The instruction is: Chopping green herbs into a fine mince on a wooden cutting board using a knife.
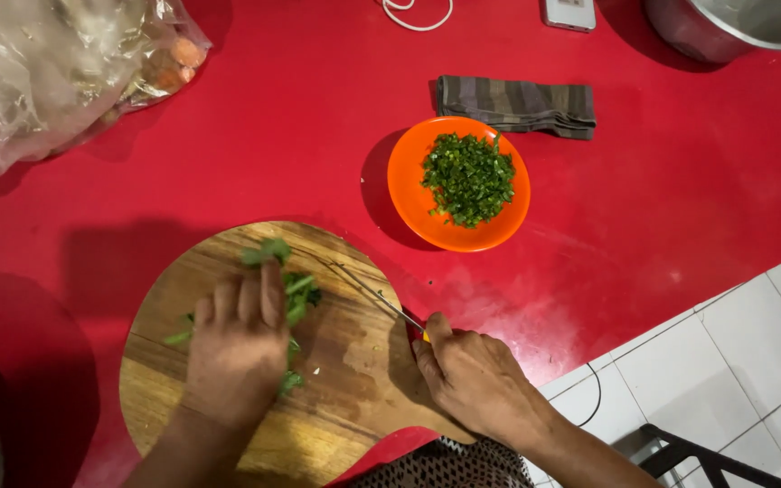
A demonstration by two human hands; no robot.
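Head view: left hand (237, 348) presses flat, fingers together, on a bunch of green herbs (291, 294) lying on the round wooden board (345, 361). Right hand (472, 375) is clenched around a knife (377, 296), its blade just beside the herbs. Chopped greens fill an orange bowl (409, 181) on the red table (300, 117).

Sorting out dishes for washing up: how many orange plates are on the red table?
1. The orange plate sits beyond the round wooden board, in front of the folded striped cloth, holding chopped greens. The bag may hide others.
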